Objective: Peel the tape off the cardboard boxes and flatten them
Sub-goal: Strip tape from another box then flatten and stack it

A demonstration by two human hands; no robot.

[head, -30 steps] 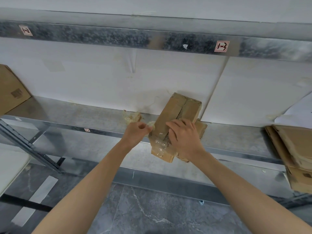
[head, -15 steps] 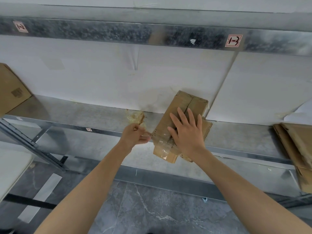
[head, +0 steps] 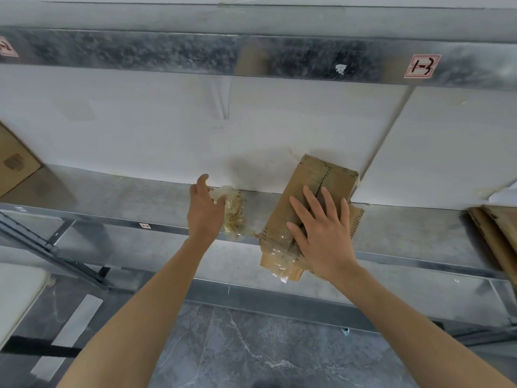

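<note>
We are pressing the cardboard box flat against the metal shelf, where it is lying at a slant with its far end near the white back wall and its near end hanging over the shelf's front edge. Clear tape is clinging, wrinkled, to that near end. Our right hand is lying palm-down on the box, fingers straight and spread. Just left of the box, our left hand is hovering with fingers loosely apart at a crumpled wad of peeled tape on the shelf, gripping nothing; we cannot tell whether the thumb is touching it. Flattened cardboard is lying at the shelf's right end, and another box is sitting far left.
</note>
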